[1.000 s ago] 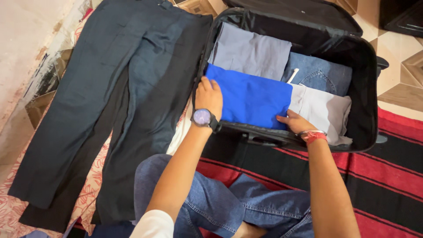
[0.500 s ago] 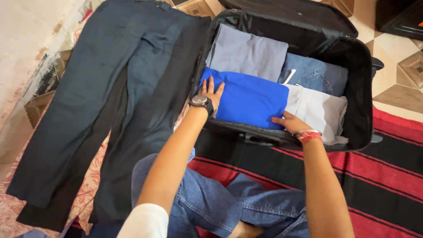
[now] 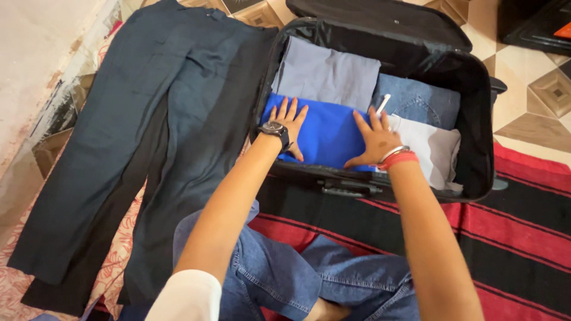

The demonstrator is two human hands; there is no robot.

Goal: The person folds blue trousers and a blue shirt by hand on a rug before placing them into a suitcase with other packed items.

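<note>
Pressing a blue garment flat in the suitcase

One folded blue garment [image 3: 326, 134] lies at the near left of the open black suitcase [image 3: 476, 119]. Left hand [image 3: 289, 122] and right hand [image 3: 375, 139] rest on it, fingers spread, gripping nothing. Three other folded pieces fill the case. Dark trousers [image 3: 137, 137] lie left, on a striped rug [image 3: 523, 220] over tile.

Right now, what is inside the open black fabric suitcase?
Inside the open black fabric suitcase lie a folded bright blue garment under both flat hands, a grey folded cloth, blue denim and a pale grey garment. Anything beneath them is covered.
</note>
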